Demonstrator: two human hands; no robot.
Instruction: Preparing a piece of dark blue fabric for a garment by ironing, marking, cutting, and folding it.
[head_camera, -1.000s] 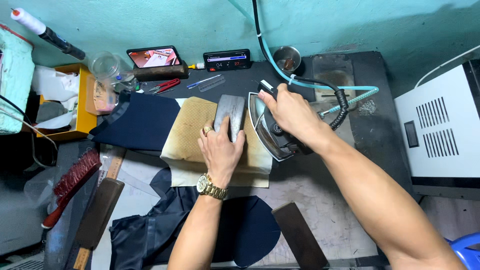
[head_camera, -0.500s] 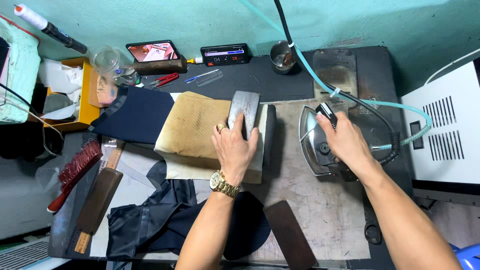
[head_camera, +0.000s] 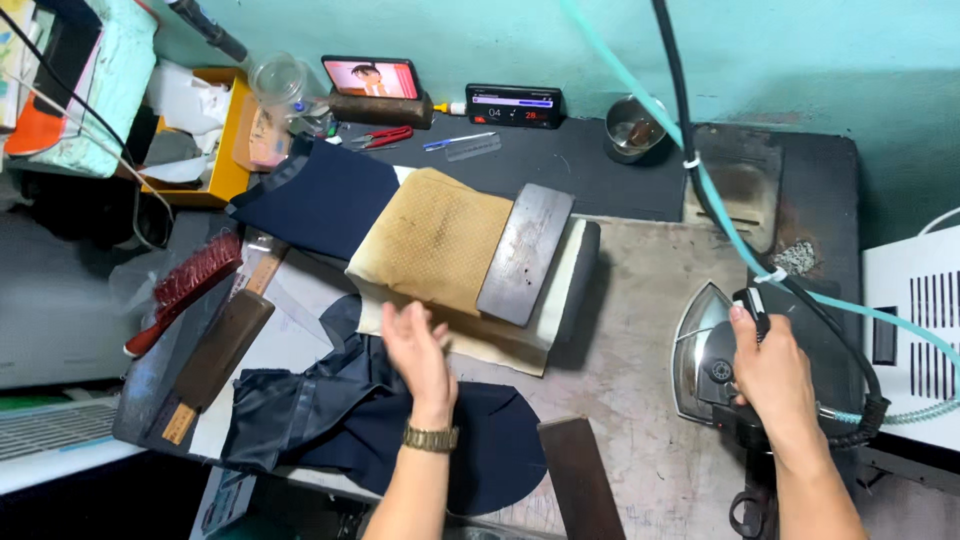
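Head view: right hand (head_camera: 775, 375) gripped the handle of the steam iron (head_camera: 715, 355), parked on the worktop (head_camera: 640, 300) at right; it looked heavy and rigid, best held by that handle. Left hand (head_camera: 418, 350) hovered open, fingers spread, over soft, limp dark navy fabric (head_camera: 370, 420) just beside the tan pressing pad (head_camera: 435, 240).

Blurred by motion: left hand (head_camera: 415, 352) over the navy cloth (head_camera: 370, 425). Iron (head_camera: 712, 355) handle hidden under right hand (head_camera: 772, 375). Wooden block (head_camera: 580, 480) cut off at bottom edge; hoses (head_camera: 690, 160) cut off at top.
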